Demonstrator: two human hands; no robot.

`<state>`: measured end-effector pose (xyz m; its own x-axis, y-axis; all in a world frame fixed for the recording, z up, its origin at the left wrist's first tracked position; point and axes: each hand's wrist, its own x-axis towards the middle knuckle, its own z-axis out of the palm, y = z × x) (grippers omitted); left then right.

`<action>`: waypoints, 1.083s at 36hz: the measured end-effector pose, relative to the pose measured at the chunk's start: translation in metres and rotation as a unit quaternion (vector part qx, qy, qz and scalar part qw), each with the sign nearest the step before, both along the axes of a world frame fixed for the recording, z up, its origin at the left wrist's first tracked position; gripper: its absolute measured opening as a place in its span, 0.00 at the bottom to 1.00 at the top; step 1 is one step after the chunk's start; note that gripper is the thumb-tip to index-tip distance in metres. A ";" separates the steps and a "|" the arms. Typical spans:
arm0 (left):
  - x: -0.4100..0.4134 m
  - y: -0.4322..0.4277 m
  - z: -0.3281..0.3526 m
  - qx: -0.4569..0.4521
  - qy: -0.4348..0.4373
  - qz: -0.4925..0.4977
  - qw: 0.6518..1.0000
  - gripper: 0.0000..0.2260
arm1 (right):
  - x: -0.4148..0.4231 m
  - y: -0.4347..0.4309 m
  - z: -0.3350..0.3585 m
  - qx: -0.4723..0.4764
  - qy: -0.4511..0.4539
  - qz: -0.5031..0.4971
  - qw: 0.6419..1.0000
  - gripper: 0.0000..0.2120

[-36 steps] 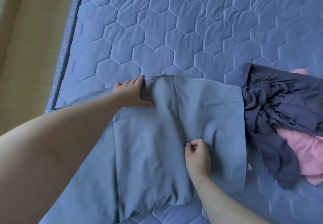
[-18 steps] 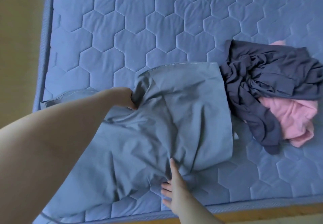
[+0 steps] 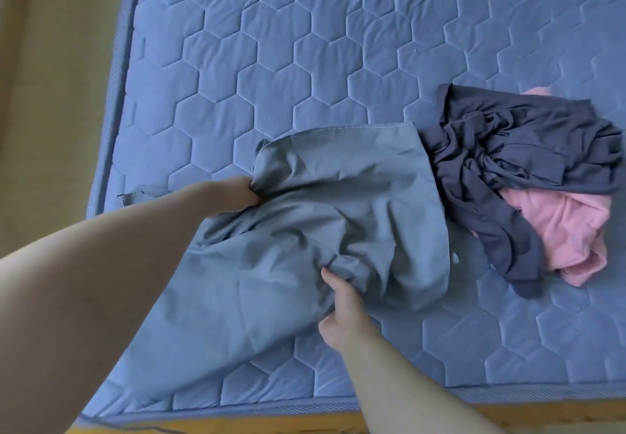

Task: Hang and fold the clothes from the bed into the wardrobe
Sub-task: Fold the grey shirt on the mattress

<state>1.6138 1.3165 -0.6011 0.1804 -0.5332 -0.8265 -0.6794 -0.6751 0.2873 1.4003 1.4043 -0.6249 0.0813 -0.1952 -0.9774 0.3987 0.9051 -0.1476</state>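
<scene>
The quilted bed (image 3: 305,61) fills my view; the grey-blue garment (image 3: 305,230) lies rumpled from centre toward 7 o'clock. It looks thin, light and limp, so I judge it will sag wherever unsupported, and its hems and corners are the places to hold. At 3 o'clock a dark navy garment (image 3: 508,149) and a pink garment (image 3: 569,227) lie touching. My left hand (image 3: 237,193) bunches cloth at the garment's 9 o'clock, fingers (image 3: 251,196) curled in; my right hand (image 3: 342,301) pinches a fold at 6.

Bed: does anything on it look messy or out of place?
Yes. A dark garment and a pink garment lie crumpled in a heap at the right. The grey cloth is bunched and creased where the left hand and right hand grip it.
</scene>
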 end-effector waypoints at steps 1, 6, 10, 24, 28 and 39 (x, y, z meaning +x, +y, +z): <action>0.001 -0.002 0.003 -0.020 0.007 0.015 1.000 0.14 | -0.002 -0.009 0.006 -0.012 -0.005 0.011 1.000 0.15; 0.008 -0.019 0.045 -0.107 0.064 0.148 0.981 0.13 | -0.006 -0.064 0.048 -0.080 -0.004 0.081 0.993 0.08; 0.022 -0.033 0.080 -0.184 0.117 0.250 0.943 0.10 | -0.004 -0.114 0.087 -0.148 0.019 0.145 0.978 0.06; 0.054 -0.017 0.156 -0.371 0.264 0.476 0.752 0.11 | 0.011 -0.220 0.195 -0.430 0.161 0.138 0.878 0.09; 0.038 0.020 0.115 -0.299 0.269 0.520 0.753 0.14 | -0.002 -0.205 0.161 -0.412 0.173 0.179 0.877 0.11; -0.014 0.145 0.020 0.020 0.187 0.421 0.887 0.38 | -0.083 -0.119 0.052 -0.228 0.182 0.402 0.868 0.08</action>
